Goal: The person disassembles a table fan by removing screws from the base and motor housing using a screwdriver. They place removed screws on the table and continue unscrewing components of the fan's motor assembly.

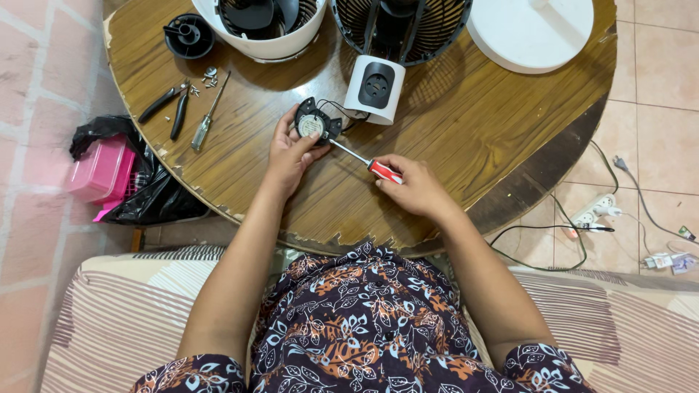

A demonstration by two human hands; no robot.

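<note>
On the round wooden counter (451, 124), its grain streaked brown and its edge chipped and flaking pale, sits a scatter of fan parts: a white plastic housing (261, 29) with dark insides, a black ribbed grille (429, 33), a smooth white disc (530, 30) and a black round cap (188, 35), all cut off by the top of the frame except the cap. Just below the grille stands a white rounded block (375, 87) with a black face, and thin black wires run from it to the small motor (314, 124), a black round piece with a pale centre. The left hand (290, 151) grips that motor from below, fingers curled round its rim and thumb pressed near its face, holding it just above the counter near the middle. The right hand (413, 185) is closed round the red handle of a screwdriver (362, 160), the steel shaft angled up-left with its tip at the motor's edge; whether it sits in a screw is too small to tell. Over on the left lie black-handled pliers (169, 107), a second slim screwdriver (207, 116) and a little heap of silver screws (206, 78). Beyond the counter's edge, a pink plastic box (102, 171) rests on a crumpled black bag (156, 193), while cables and a white power strip (593, 211) trail across the tiled floor to the right.
</note>
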